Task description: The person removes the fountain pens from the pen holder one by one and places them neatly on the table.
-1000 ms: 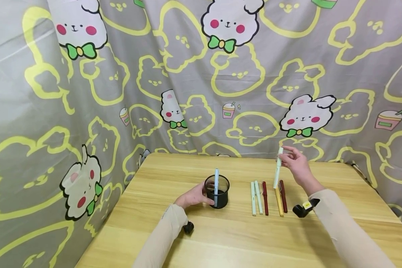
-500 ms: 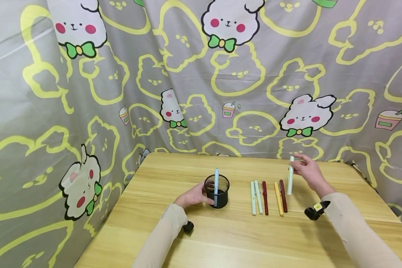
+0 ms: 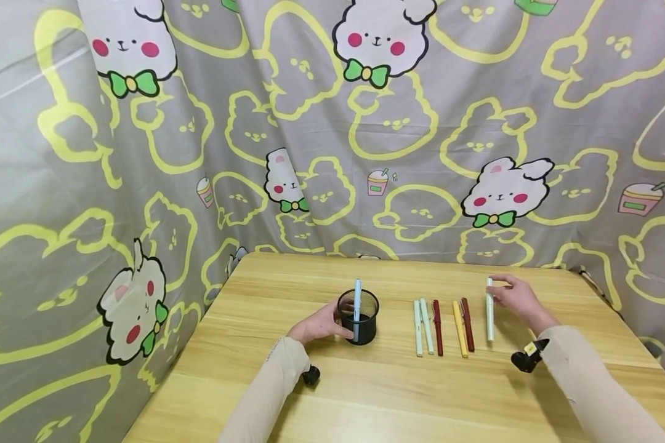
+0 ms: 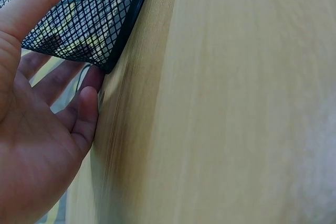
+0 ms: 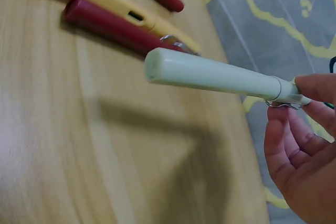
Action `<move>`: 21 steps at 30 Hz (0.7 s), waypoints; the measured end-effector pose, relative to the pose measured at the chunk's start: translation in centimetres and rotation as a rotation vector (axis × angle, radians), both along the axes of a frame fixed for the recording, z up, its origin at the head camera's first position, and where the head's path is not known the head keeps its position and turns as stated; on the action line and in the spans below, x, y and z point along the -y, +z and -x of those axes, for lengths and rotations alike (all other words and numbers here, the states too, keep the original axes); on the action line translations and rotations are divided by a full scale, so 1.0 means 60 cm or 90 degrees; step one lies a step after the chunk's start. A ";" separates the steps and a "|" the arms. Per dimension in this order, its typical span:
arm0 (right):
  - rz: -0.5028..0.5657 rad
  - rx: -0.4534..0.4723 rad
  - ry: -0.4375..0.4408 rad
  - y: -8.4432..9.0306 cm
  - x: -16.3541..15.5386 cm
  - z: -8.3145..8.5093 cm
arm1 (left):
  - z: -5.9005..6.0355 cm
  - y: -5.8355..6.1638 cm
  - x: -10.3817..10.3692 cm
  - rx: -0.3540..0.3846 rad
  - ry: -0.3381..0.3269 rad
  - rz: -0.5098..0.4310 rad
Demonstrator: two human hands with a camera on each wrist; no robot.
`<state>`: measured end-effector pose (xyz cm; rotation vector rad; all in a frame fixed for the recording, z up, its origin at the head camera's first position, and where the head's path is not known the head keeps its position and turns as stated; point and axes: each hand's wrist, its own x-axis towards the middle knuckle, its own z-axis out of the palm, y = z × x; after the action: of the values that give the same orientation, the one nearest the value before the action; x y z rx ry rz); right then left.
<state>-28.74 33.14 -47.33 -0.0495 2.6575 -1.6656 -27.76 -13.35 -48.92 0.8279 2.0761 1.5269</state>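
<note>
My left hand (image 3: 320, 323) holds a black mesh pen holder (image 3: 369, 331), its thumb in front and its fingers round the far side. In the left wrist view the holder's mesh wall (image 4: 100, 19) sits between thumb and fingers. One light blue pen (image 3: 358, 290) stands in the holder. To the right, my right hand (image 3: 522, 300) pinches a pale green pen (image 3: 490, 317) near its clip end. The right wrist view shows this pen (image 5: 210, 72) raised over the table, casting a shadow. Left of it lie a dark red pen (image 3: 468, 326) and a yellow pen (image 3: 460, 329).
Further left lie another dark red pen (image 3: 438, 329) and two mint pens (image 3: 418, 329), roughly parallel. All rest on a wooden table (image 3: 377, 394). A patterned curtain (image 3: 321, 123) hangs behind the table and along its left side.
My right hand has moved right and toward me with the pale green pen, from above the yellow pen to right of the row, and lower. My left hand and the holder have stayed put.
</note>
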 end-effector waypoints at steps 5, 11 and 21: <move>-0.022 0.014 0.016 -0.019 -0.001 0.001 | 0.000 0.000 0.000 -0.001 -0.008 0.000; -0.048 0.033 0.017 -0.035 0.001 0.001 | 0.019 -0.037 0.001 -0.017 0.013 0.010; -0.061 0.047 0.007 -0.051 0.008 0.002 | 0.018 -0.042 0.000 -0.007 0.019 0.003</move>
<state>-28.87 32.65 -50.42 -0.0008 2.6727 -1.5042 -28.86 -13.36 -51.42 0.8092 2.1087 1.5356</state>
